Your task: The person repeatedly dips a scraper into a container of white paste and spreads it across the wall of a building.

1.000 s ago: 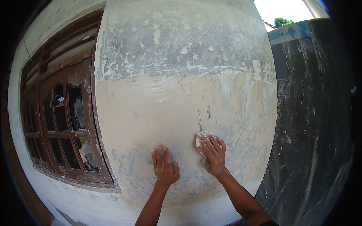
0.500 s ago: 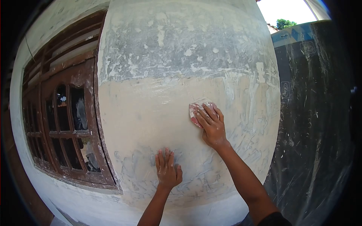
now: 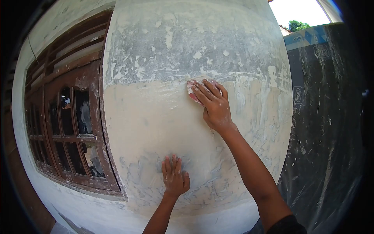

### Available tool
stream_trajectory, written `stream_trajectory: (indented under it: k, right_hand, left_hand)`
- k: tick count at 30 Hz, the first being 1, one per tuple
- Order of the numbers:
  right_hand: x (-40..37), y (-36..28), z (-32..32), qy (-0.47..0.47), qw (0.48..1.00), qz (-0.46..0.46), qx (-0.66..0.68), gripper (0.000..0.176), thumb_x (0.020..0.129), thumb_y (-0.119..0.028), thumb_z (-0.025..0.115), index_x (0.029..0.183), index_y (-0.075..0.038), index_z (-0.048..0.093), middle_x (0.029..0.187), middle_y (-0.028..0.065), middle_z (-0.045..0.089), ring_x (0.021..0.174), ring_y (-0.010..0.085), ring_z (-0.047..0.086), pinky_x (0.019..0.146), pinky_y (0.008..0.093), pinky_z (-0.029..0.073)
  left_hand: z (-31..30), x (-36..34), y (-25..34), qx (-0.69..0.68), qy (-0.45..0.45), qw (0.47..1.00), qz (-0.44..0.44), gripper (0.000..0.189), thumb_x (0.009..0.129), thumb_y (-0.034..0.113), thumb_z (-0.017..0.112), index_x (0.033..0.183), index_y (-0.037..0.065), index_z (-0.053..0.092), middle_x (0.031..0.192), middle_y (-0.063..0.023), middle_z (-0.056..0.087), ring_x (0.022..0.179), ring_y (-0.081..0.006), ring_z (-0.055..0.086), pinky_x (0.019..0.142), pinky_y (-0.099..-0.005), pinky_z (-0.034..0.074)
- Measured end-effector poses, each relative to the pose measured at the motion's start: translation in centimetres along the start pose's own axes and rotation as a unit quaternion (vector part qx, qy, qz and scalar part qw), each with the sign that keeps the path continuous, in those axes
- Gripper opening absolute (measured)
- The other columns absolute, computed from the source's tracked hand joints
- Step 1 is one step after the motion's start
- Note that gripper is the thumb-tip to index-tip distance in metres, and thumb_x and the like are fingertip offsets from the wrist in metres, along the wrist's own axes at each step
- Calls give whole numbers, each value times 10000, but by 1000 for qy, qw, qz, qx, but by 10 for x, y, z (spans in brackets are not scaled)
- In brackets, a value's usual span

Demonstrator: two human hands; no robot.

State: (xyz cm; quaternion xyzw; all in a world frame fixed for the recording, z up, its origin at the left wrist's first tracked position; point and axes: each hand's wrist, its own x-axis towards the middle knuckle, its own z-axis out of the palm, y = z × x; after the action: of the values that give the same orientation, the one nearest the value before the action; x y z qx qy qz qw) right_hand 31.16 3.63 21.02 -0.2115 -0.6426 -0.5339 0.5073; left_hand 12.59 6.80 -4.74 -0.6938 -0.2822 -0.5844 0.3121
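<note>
the wall (image 3: 144, 117) in front of me is patchy: rough grey with pale flecks across the upper part, smooth beige through the middle, grey smears lower down and a whitish strip at the bottom. a brown wooden window (image 3: 74, 117) is set in it on the left side, its frame scuffed with white. on the right stands a dark panel (image 3: 315, 132), streaked white, with a blue band (image 3: 307, 37) along its top; green leaves (image 3: 298, 25) show above it.

i count two hands, one pad, one window and one dark panel. the nearer casement has six panes, in two rows of three. my right hand (image 3: 215, 107) has its grip on the red-and-white pad (image 3: 191, 90), fingers holding it against the wall just where beige meets grey. my left hand (image 3: 175, 179) lies lower on the smears, its grip apart, holding nothing. one black sleeve (image 3: 287, 226) shows, on my right arm.
</note>
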Motion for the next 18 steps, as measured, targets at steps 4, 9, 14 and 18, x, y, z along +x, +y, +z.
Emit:
stream_trajectory:
  k: [4,9,14,18]
  right_hand:
    - [-53,-3,4,-35,999,11,6,592,710,98,620,1272,-74,691,1333,94,679,1367,271,534,1184,505,306]
    - [-181,-36,-38,-97,994,51,8,571,710,68,646,1251,-101,716,1307,67,699,1350,270,560,1174,526,307]
    - [-209,-51,-62,-92,993,75,23,532,774,35,621,1286,-89,696,1314,75,696,1356,294,559,1150,538,310]
    - [-99,-19,-43,-9,998,64,18,566,787,60,589,1333,-67,663,1332,100,682,1362,302,551,1160,522,303]
  left_hand:
    - [-2,-1,3,4,-2,1000,-3,640,916,155,521,1489,-78,358,1584,-341,337,1501,-564,207,1215,-653,122]
    - [-3,-5,3,0,-11,1000,4,635,919,159,517,1486,-79,360,1583,-339,340,1501,-560,211,1216,-651,118]
    - [-1,-3,-1,-4,-2,1000,10,629,920,161,517,1481,-79,365,1578,-340,347,1501,-558,213,1214,-651,122]
    - [0,-5,-1,-1,-7,1000,8,621,924,162,511,1480,-77,370,1576,-340,353,1501,-558,215,1215,-649,127]
